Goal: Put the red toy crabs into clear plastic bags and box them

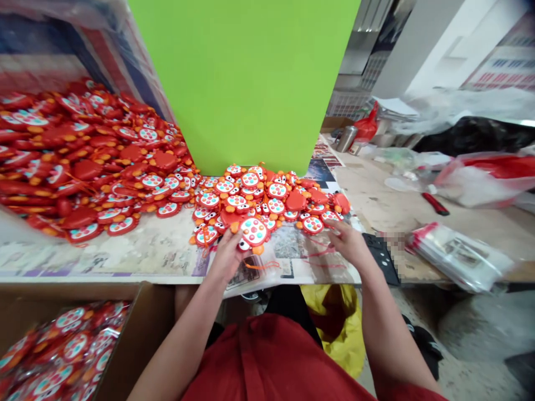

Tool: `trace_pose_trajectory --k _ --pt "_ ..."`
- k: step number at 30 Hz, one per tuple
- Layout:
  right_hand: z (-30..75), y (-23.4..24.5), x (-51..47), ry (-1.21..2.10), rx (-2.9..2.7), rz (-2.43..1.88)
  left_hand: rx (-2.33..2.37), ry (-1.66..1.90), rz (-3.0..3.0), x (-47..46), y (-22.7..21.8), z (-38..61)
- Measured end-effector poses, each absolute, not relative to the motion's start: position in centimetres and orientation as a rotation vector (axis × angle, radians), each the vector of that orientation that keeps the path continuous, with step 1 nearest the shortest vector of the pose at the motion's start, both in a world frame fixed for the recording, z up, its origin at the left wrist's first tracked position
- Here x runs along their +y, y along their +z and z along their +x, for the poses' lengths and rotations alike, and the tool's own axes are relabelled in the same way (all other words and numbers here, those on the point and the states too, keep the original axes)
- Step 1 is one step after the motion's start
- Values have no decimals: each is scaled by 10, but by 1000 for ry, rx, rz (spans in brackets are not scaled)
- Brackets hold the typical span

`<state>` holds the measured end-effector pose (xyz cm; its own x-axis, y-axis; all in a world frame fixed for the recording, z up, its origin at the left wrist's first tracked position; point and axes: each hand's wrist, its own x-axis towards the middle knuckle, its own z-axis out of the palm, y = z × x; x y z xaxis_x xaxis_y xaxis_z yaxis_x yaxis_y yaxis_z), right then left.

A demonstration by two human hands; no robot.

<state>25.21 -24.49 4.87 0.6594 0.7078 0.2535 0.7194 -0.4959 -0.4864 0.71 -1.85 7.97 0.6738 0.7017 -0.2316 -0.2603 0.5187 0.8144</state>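
Holding: one toy in your left hand, before the green panel. Right hand: at the pile, panel's foot; grip cannot be told. Risk: loose cord over the bag could snag, tugging the toy free.

Long worktop runs right across in front of me: pale, scuffed & stained, w/ bits of printed paper on it. Tall lime-green panel stands at the back, flat & plain, blocking the mid of the rm. Rt of it I see a white pillar or wall section, & btwn the two some gridded racks, too blurry for detail. Far top rt, a printed sheet w/ red & blue rows. Floor nr the worktop's rt end looks light & speckled. Light's whitish, pretty bright.
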Motion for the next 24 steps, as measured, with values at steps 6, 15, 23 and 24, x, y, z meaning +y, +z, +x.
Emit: trace_pose_trajectory --k 6,15,23,24 --pt "256 65 -249 176 -1474 -2654 654 777 764 -6 107 -15" --pt "230 69 -212 328 -1626 -2244 690 807 736 -12 116 -34" --pt "242 59 -202 342 -1263 -2005 712 844 741 -9 114 -49" --pt "243 57 -203 349 -1264 -2012 709 852 741 -7 113 -51"
